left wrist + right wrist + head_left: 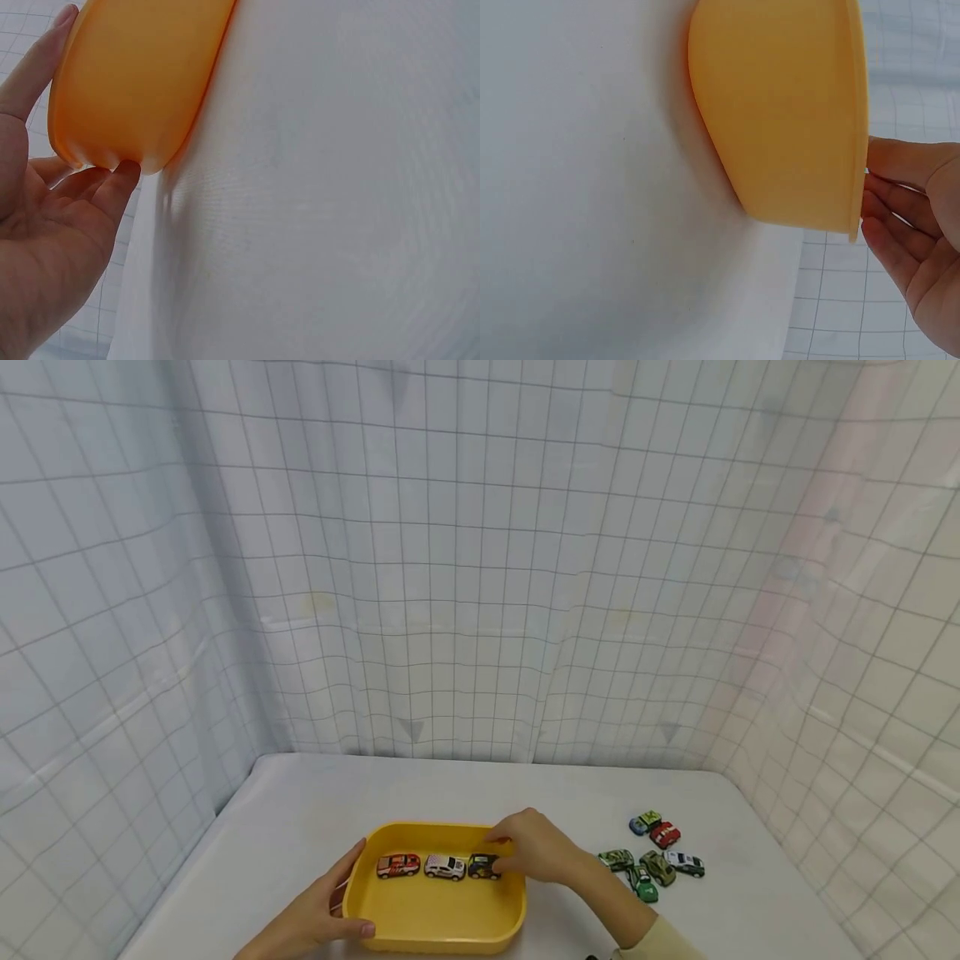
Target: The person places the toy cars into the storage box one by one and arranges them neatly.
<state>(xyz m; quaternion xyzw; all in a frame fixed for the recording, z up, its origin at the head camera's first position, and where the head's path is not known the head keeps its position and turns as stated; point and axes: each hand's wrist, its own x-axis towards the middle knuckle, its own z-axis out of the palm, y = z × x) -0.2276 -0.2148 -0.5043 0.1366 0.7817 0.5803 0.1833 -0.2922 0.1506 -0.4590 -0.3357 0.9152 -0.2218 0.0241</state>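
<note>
A yellow plastic tub (435, 920) stands on the white table, with three toy cars in a row inside. On its left, my left hand (318, 906) grips the side, thumb at the front corner and fingers along the outer wall. The left wrist view shows those fingertips pressed to the tub's wall (142, 82). My right hand (542, 847) reaches over the right rim, thumb against the black toy car (482, 865) at the row's right end. Beside it sit a white toy car (445, 867) and a red toy car (398, 865). The rim hides the right fingertips in the right wrist view.
Several more toy cars lie loosely grouped on the table to the right, among them a red one (665, 835), a white one (685, 862) and a green one (642, 885). Grid-patterned white curtains (480, 610) enclose the table at the back and sides.
</note>
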